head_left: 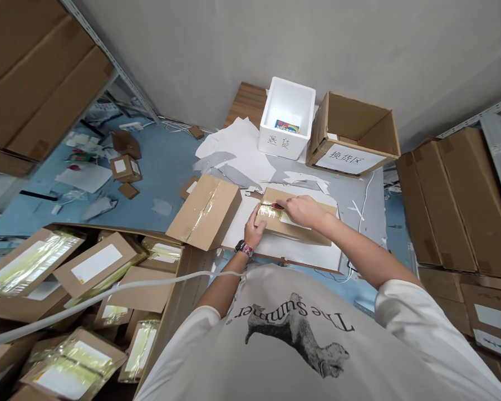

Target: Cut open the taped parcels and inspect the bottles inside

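A taped cardboard box (pixel 317 233) lies flat on the white sheet in front of me. My left hand (pixel 254 227), with a dark watch at the wrist, grips the box's left end, thumb on its near side. In my right hand (pixel 303 210) is a small red and black box cutter (pixel 278 205), held over the shiny tape near the left end of the box top. Its blade is too small to make out. A larger taped cardboard box (pixel 204 214) stands just left of my left hand.
Behind stand a white foam box (pixel 287 89) with a colourful packet inside and an open labelled carton (pixel 391 133). A big carton (pixel 196 273) of taped parcels is at left; a white cable (pixel 108 295) crosses over it. Stacked cartons (pixel 451 206) line the right.
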Available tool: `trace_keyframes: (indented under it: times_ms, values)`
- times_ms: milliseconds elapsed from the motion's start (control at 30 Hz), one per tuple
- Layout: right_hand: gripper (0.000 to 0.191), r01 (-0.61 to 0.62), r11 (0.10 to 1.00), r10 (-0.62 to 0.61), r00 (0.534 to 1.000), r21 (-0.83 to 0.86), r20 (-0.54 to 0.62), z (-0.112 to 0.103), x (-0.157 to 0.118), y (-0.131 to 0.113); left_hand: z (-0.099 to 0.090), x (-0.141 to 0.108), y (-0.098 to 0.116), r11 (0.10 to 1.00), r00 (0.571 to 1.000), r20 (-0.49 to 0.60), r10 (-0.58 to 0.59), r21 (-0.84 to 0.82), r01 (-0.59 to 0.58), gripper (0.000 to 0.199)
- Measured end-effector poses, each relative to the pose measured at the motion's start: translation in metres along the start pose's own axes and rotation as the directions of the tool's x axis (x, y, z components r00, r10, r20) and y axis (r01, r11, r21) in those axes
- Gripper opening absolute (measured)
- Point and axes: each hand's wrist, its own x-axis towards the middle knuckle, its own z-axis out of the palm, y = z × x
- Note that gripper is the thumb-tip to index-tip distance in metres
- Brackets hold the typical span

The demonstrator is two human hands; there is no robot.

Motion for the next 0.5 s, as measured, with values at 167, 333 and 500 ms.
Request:
trace_keyframes:
  times_ms: [167,333,500]
  values:
    - [0.047,0.002,0.999,-0.003,1.0,0.033,0.007,0.002,0.001,-0.003,-0.002,-0.002,0.003,1.0,1.0,0.009,-0.004,0.0,0.004,0.082]
    - [0.045,-0.005,1.0,0.005,0.997,0.007,0.073,0.004,-0.005,0.004,-0.003,0.0,0.006,0.999,0.999,-0.03,-0.015,0.036,0.016,0.079]
    - [0.046,-0.007,1.0,0.008,0.991,-0.006,0.134,0.005,-0.022,0.016,0.003,0.001,0.002,0.998,0.995,-0.098,-0.025,0.052,0.03,0.074]
